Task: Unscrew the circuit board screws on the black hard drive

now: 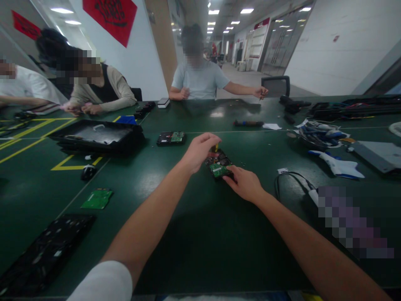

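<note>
A black hard drive (219,164) with a green circuit board on top lies on the dark green table (194,225), in the middle. My left hand (199,151) is closed around a small yellow-handled screwdriver (216,147), held upright over the drive's far end. My right hand (246,183) rests on the drive's near right corner, fingers pressed against its edge.
A second hard drive (171,138) lies farther back. A black tray (95,136), a loose green board (97,198), a mouse (88,171) and a dark keyboard panel (46,251) sit left. Cables (319,133), white gloves (340,165) and a charger (300,186) lie right. Other people sit across the table.
</note>
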`<move>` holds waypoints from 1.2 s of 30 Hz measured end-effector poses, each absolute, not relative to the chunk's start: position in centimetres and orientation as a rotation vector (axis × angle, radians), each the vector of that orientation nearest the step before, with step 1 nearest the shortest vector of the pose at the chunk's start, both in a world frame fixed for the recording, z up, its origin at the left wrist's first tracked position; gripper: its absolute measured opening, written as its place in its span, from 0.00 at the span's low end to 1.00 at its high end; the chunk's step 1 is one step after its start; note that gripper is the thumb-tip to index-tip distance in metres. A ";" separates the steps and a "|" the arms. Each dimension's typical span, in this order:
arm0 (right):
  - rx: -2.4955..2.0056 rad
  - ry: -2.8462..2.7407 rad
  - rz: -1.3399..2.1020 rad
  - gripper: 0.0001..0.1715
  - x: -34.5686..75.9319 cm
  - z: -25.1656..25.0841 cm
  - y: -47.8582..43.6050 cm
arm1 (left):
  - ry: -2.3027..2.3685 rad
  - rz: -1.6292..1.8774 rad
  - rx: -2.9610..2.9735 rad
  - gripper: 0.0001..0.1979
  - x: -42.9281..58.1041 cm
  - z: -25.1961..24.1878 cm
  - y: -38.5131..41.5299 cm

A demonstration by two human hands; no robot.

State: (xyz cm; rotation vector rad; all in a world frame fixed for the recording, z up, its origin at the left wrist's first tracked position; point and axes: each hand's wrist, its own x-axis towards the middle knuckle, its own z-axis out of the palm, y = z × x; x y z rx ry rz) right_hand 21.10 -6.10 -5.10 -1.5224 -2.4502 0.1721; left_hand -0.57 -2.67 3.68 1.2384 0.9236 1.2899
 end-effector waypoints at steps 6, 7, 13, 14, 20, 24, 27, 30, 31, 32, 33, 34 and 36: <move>-1.536 -2.463 0.157 0.23 21.1 -5.0 -6.1 | 0.911 1.202 1.220 0.07 -0.3 3.9 -3.0; -1.535 -2.462 0.154 0.23 21.1 -5.0 -6.1 | 0.905 1.194 1.192 0.07 -0.2 3.8 -3.0; -1.513 -2.465 0.155 0.22 21.1 -5.2 -6.1 | 0.888 1.233 1.132 0.08 -0.5 3.6 -2.7; -1.513 -2.462 0.148 0.22 21.1 -5.2 -6.1 | 0.897 1.243 1.134 0.09 -0.6 3.6 -2.7; -1.507 -2.447 0.147 0.24 21.2 -5.5 -6.0 | 1.009 1.305 1.288 0.10 -1.0 3.6 -2.4; -1.507 -2.453 0.164 0.23 21.2 -5.3 -6.0 | 1.033 1.274 1.283 0.13 -1.1 3.6 -2.3; -1.500 -2.454 0.181 0.23 21.2 -5.2 -6.1 | 0.947 1.196 1.204 0.13 -1.0 3.6 -2.5; -1.497 -2.452 0.176 0.23 21.2 -5.2 -6.1 | 0.909 1.185 1.133 0.12 -0.8 3.5 -2.6; -1.500 -2.451 0.172 0.23 21.2 -5.2 -6.1 | 0.905 1.199 1.119 0.11 -0.8 3.5 -2.6; -1.502 -2.449 0.169 0.23 21.2 -5.2 -6.0 | 0.899 1.217 1.106 0.11 -0.7 3.5 -2.6; -1.502 -2.448 0.169 0.23 21.2 -5.3 -6.0 | 0.891 1.232 1.097 0.11 -0.7 3.5 -2.6; -1.499 -2.447 0.171 0.23 21.2 -5.3 -6.0 | 0.887 1.245 1.094 0.11 -0.7 3.5 -2.6; -1.490 -2.445 0.174 0.23 21.2 -5.3 -6.0 | 0.899 1.272 1.108 0.11 -0.8 3.5 -2.5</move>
